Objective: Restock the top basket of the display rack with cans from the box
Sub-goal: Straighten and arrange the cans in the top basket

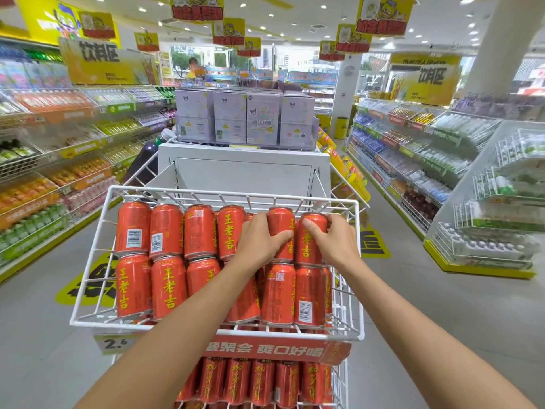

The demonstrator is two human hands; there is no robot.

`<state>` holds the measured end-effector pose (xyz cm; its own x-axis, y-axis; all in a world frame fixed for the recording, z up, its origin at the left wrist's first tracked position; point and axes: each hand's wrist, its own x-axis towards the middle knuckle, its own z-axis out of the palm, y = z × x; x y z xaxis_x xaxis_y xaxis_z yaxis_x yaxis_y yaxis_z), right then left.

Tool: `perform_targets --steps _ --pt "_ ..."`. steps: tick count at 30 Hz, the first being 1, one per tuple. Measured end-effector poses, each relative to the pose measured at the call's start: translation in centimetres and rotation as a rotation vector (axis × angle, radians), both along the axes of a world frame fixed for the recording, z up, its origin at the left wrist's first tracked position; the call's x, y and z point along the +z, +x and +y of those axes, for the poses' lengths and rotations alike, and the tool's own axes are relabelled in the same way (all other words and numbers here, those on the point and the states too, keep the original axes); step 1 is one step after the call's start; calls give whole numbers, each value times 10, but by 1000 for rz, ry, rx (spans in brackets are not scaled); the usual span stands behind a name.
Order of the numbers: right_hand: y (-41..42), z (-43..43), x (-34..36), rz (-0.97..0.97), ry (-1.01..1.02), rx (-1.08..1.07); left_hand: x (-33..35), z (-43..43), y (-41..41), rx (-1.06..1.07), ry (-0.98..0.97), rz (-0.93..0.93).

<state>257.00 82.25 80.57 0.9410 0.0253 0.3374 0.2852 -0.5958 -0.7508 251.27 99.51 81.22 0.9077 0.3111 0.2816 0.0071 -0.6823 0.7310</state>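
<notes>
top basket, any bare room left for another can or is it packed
Mostly packed: red cans fill both rows across the top basket. Only a thin strip is bare between the front-right can and the right wire wall.

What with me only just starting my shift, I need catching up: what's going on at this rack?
A person is filling the white wire top basket with red cans. The left hand grips a far-row can, and the right hand grips the end can just right of it. Two rows of cans nearly fill the basket. The box is not in view.
</notes>
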Motion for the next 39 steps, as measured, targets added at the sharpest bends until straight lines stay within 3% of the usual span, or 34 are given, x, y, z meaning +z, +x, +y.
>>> perform_targets --steps 15,39 --pt "3 7 -5 -48 -12 5 3 -7 -9 33 117 -12" --pt "-25 -5 -33 19 0 71 -6 -20 -27 51 21 153"
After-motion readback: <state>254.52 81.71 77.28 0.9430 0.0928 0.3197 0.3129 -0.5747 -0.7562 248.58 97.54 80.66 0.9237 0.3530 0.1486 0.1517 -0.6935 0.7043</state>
